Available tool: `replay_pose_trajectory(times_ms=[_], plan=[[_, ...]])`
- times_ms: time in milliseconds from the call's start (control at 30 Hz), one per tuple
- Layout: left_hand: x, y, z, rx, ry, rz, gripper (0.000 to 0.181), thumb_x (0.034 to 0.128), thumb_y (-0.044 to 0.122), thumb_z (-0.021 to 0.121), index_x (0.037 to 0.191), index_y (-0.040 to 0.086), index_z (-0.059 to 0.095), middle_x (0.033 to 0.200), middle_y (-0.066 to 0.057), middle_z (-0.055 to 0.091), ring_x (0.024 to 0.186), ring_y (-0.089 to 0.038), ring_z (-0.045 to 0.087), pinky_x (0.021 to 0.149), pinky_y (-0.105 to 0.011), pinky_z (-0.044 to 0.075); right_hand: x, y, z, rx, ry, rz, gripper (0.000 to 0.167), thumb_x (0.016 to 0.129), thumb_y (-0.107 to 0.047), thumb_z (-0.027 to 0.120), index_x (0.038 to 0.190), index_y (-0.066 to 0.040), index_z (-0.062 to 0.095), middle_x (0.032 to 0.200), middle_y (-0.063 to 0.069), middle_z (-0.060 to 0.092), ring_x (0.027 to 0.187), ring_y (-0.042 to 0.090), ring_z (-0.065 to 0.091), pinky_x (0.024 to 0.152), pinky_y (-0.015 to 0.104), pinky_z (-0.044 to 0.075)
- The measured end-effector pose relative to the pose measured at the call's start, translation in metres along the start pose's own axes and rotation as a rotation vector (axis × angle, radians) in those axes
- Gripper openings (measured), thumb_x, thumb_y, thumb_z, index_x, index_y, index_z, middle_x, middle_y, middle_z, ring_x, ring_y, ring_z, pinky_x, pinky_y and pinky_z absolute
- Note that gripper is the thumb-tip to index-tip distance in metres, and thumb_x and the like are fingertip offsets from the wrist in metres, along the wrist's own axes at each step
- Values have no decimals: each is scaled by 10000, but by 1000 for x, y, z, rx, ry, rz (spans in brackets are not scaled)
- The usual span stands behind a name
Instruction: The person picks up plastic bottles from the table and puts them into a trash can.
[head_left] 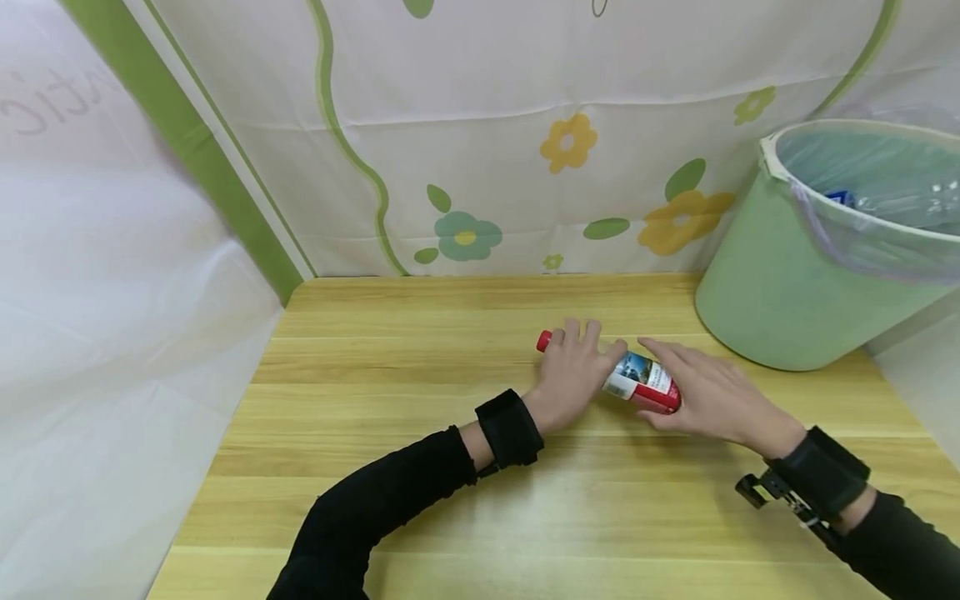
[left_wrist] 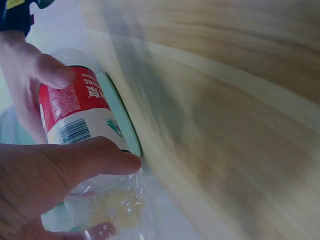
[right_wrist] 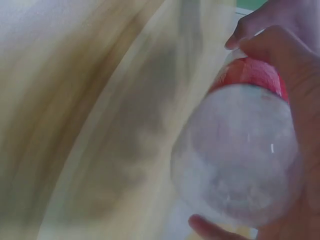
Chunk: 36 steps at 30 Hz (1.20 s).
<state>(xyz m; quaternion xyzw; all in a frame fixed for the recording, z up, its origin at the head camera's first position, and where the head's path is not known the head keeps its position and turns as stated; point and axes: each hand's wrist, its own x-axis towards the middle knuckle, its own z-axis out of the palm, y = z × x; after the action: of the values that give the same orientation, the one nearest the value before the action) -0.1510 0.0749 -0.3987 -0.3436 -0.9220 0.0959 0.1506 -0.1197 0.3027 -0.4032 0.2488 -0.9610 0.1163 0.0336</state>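
Note:
A clear plastic bottle (head_left: 643,379) with a red cap and a red, white and blue label is held on a slant over the wooden table. My left hand (head_left: 573,375) grips its upper part, just behind the cap. In the left wrist view the left thumb (left_wrist: 100,160) lies across the clear part beside the label. Around the base end curves my right hand (head_left: 708,392), thumb on one side and fingers on the other. The clear bottom of the bottle (right_wrist: 240,155) faces the right wrist view. The bottle looks nearly empty.
On the right at the back stands a pale green bin (head_left: 787,267) with a thin plastic liner. Inside it lies another clear bottle (head_left: 911,204). A patterned curtain (head_left: 480,167) hangs behind the wooden table (head_left: 390,358), and white sheeting (head_left: 127,333) is at the left.

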Motion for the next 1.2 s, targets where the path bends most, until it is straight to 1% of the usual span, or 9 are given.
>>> replay_pose_trajectory(times_ms=[100,200,300,433,633,800,933,1067,1200], plan=[[-3,3,-2,-14,28,25,444,1004,302,661,1437,348,575,1196,-70,555,987,-243,474,778,-303,467,0,-1,1,2,-12,0,931,737,-475,891,1464,-76,469,1236,199,620,887,295,627,615,398,533],[-5,5,-3,-29,56,48,462,967,326,702,1416,328,593,1169,-66,555,956,-230,471,736,-295,450,0,-1,3,18,-16,-7,794,724,-370,902,1356,-68,529,1087,118,651,772,200,597,555,313,485],[-6,7,-4,-29,79,61,476,946,377,715,1404,325,598,1153,-56,555,928,-222,469,705,-289,434,1,-1,4,35,-16,-13,711,705,-290,893,1279,-58,543,968,44,630,712,146,559,528,282,459],[-9,6,-5,-41,88,76,537,929,462,709,1428,321,572,1184,-46,547,943,-219,471,726,-300,438,0,-1,5,33,-9,-25,705,681,-250,884,1260,-38,541,935,31,612,697,135,543,528,281,454],[-20,-8,-8,-173,85,127,725,872,595,723,1491,287,506,1308,-65,510,1096,-261,475,878,-387,451,0,0,5,23,-6,-37,715,678,-250,885,1259,-21,536,952,60,622,717,153,559,546,295,469],[-31,-27,-10,-231,95,139,773,880,654,672,1523,268,484,1407,-94,491,1229,-316,478,951,-444,458,-1,2,6,24,-13,-34,729,672,-261,893,1259,-14,536,970,84,635,731,168,574,555,309,479],[-39,-44,-13,-253,61,80,784,907,701,587,1549,271,450,1485,-99,457,1331,-348,432,1017,-502,434,-2,3,7,27,-11,-33,752,664,-272,901,1269,-10,540,998,98,642,745,174,579,564,316,481],[-50,-61,-15,-327,-20,-36,778,956,716,480,1590,278,376,1576,-110,371,1434,-380,312,1100,-557,345,-1,5,8,34,-13,-25,761,661,-270,897,1279,-9,539,1014,98,640,756,180,576,567,317,478],[-63,-83,-14,-406,-105,-152,766,996,707,378,1633,299,255,1647,-106,244,1498,-390,167,1166,-583,200,-1,6,8,42,-20,-14,760,660,-259,890,1283,-6,536,1012,96,638,753,181,571,563,314,472]])
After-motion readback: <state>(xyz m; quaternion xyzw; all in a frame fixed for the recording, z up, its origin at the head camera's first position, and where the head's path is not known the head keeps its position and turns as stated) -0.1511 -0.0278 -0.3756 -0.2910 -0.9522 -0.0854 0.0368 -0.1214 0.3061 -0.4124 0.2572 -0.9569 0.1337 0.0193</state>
